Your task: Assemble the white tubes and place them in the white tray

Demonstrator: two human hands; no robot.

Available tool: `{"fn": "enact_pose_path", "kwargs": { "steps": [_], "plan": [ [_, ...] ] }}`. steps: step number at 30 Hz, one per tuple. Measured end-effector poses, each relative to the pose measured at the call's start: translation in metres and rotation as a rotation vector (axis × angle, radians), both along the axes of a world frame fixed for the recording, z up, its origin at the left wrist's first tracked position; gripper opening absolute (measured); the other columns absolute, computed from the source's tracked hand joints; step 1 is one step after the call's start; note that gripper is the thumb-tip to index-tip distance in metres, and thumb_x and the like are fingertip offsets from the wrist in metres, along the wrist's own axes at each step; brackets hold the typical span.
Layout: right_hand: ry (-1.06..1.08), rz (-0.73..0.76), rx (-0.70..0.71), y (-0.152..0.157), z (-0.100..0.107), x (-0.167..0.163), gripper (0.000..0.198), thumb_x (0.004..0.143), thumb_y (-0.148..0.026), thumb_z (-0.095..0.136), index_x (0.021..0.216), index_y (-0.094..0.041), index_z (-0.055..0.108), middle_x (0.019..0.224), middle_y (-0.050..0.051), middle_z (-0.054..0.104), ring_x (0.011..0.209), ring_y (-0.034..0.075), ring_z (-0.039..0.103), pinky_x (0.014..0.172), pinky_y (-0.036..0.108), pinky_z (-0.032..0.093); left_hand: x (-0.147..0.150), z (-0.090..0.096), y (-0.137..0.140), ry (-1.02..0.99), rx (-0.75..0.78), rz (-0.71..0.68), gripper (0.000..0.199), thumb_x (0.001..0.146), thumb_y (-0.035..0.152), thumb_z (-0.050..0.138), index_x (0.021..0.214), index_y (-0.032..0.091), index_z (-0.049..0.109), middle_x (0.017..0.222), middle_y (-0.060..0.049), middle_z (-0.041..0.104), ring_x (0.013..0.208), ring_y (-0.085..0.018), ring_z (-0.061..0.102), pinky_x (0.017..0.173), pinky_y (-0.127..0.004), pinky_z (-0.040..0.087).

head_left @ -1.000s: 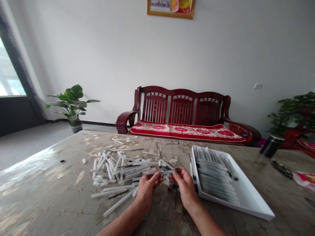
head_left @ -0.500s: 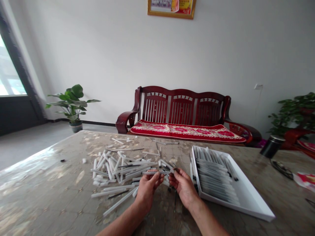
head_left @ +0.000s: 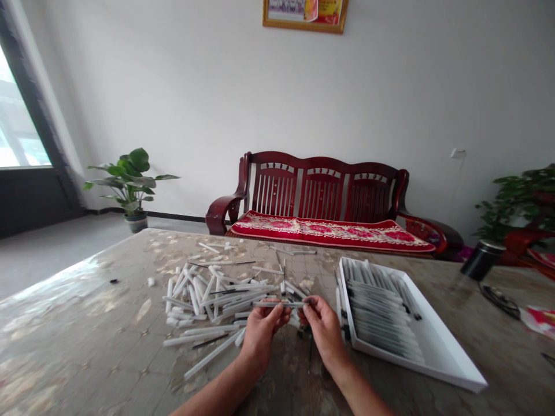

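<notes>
A pen point(head_left: 295, 304) with a pale barrel lies level between my two hands, above the table. My left hand point(head_left: 265, 326) is closed on its barrel, thumb on top. At the pen's right end my right hand point(head_left: 321, 323) pinches with thumb and fingers; its small tip parts are too blurred to make out. Beneath and to the left spreads a loose pile of white pen barrels point(head_left: 202, 294), with thin dark refills point(head_left: 210, 341) among them. To the right stands a white box point(head_left: 451, 352) holding rows of pens point(head_left: 377, 312).
A patterned cover lies over the table point(head_left: 108, 358). Behind it stands a red wooden bench point(head_left: 321, 190) with a red cushion. At the right are a black cylinder point(head_left: 482, 260), a dark cable point(head_left: 498, 301) and a red and white packet point(head_left: 541, 318). Loose pen parts lie beside the box.
My right hand's fingers have closed further around the pen's right end, and the pen looks more continuous between my hands. The camera view has shifted slightly.
</notes>
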State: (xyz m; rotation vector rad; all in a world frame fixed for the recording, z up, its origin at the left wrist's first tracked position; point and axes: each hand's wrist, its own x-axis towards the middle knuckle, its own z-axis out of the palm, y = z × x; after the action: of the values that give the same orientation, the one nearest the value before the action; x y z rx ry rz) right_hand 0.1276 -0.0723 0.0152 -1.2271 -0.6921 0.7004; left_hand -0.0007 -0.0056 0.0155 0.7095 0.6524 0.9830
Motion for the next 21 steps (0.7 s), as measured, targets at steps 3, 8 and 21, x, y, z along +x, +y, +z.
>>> {"fn": "enact_pose_path", "kwargs": {
  "steps": [3,8,21],
  "plan": [
    [-0.073,0.014,-0.021,-0.002,0.005,-0.001,0.043,0.062,-0.055,0.082,0.078,-0.018,0.066,0.066,0.0,0.07,0.06,0.016,0.064,0.056,0.026,0.052,-0.001,0.0,0.001,0.022,0.06,-0.009,0.045,0.049,0.041,0.093,0.076,0.015,0.067,0.069,-0.003,0.074,0.067,-0.017,0.071,0.067,-0.026,0.056],
    [0.187,0.118,-0.147,-0.007,0.014,0.002,0.04,0.059,-0.046,0.084,0.076,-0.016,0.064,0.061,0.002,0.069,0.052,0.015,0.063,0.046,0.023,0.049,-0.002,0.005,-0.002,0.045,0.235,-0.023,0.039,0.058,0.041,0.089,0.075,0.015,0.066,0.065,-0.004,0.073,0.061,-0.016,0.068,0.062,-0.025,0.055],
    [-0.915,0.117,-0.16,-0.015,0.05,0.002,0.019,0.086,-0.026,0.061,0.099,-0.027,0.075,0.098,0.004,0.072,0.095,0.02,0.062,0.084,0.029,0.045,-0.004,0.002,-0.005,-0.007,0.108,-0.056,0.043,0.054,0.038,0.091,0.08,0.016,0.065,0.07,-0.003,0.075,0.069,-0.018,0.072,0.068,-0.028,0.057]
  ]
}}
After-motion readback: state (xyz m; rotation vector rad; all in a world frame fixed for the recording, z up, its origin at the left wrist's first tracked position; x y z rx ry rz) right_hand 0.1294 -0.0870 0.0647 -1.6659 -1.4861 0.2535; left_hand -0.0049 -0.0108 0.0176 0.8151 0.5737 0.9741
